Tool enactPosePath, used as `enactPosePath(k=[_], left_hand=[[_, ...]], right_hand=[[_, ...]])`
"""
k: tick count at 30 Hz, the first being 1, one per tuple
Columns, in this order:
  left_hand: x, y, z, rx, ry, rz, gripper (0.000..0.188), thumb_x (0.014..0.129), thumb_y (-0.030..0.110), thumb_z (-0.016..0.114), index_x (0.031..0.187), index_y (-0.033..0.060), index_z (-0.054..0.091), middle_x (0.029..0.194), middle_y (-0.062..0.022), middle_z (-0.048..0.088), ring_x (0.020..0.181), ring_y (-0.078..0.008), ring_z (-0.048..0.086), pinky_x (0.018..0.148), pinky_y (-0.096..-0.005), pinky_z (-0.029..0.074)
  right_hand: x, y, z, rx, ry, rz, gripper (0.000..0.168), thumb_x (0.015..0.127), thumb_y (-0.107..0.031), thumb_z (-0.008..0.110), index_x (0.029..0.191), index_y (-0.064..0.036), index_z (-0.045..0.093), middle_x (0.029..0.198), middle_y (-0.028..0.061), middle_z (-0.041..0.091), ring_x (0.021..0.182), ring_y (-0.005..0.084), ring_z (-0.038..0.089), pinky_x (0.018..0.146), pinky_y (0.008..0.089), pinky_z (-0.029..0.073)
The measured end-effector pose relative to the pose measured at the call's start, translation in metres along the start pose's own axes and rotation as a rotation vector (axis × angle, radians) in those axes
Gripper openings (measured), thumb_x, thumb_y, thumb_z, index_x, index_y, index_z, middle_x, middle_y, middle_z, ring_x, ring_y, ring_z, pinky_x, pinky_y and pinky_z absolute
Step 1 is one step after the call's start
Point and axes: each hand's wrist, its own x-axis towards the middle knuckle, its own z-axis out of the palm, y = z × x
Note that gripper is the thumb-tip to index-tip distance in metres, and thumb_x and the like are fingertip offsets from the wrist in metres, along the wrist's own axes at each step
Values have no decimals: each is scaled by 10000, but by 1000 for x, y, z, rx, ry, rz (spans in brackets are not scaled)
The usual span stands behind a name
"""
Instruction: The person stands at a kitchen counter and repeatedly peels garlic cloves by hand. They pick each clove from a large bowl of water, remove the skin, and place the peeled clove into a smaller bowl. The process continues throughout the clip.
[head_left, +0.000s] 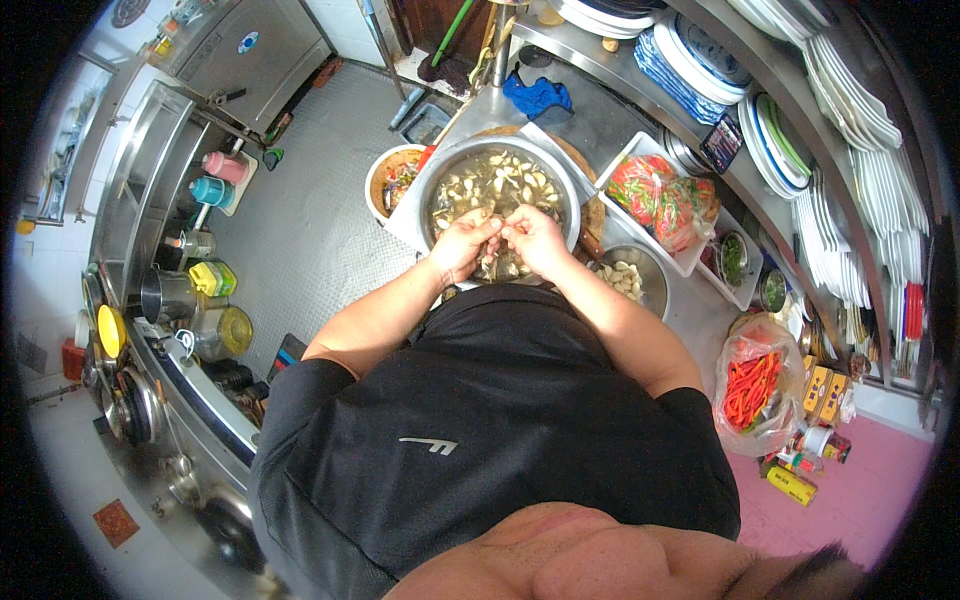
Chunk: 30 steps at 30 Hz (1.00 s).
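Observation:
A large round metal basin (575, 196) stands before me, holding water with many pale garlic cloves (499, 172) and bits of skin. Over its near half, my left hand (466, 244) and my right hand (534, 236) meet at the fingertips. Both pinch something small between them, probably a garlic clove; the fingers mostly hide it. Below the hands, more cloves and skins lie near the basin's close rim. To the right of my right forearm, a smaller metal bowl (660, 281) holds peeled garlic cloves (621, 280).
A bucket (373, 184) of scraps stands left of the basin. On the right are a white tray (637, 142) with bagged chopped peppers, a knife handle (591, 243) by a round wooden board (596, 214), a bag of red chillies (752, 386) and shelves of plates (825, 232). A blue cloth (536, 96) lies beyond.

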Motion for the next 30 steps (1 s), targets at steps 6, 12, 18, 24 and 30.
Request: enactPosePath(k=[6,12,18,24,30], left_hand=[[-7,-1,6,-1,-33,99,180,1020,95,629,1192,93,575,962,-30,659,779,-108,576,612,-238,483],[-7,-2,5,133,-2,132,181,1019,73,632,1193,96,589,964,-13,666,742,-93,587,613,-235,496],[-4,-10,1,146,10,203,170,995,44,667,1148,87,606,932,0,662,704,-86,586,594,-226,495],[-4,-10,-2,124,-16,152,131,1004,34,646,1118,88,609,933,-19,664,712,-96,591,594,-231,500],[-2,-9,1,61,40,193,95,1023,37,619,1115,60,617,891,-27,667,705,-104,592,600,-250,509]], right_hand=[[-1,4,-6,83,76,50,35,971,2,646,976,-27,628,782,33,651,676,95,597,594,255,467],[-5,-1,-4,103,60,31,129,946,-72,720,1051,-33,655,786,19,657,684,99,607,613,260,479],[-5,-4,-3,-250,129,-199,242,896,-150,785,1096,-53,692,844,74,694,751,186,661,706,318,529],[-6,-10,-7,-403,205,-185,168,898,-169,755,994,-40,708,859,149,701,798,288,695,745,397,542],[-3,13,-13,-465,170,18,163,914,-145,720,1017,-23,688,873,170,714,801,291,706,742,404,544]])
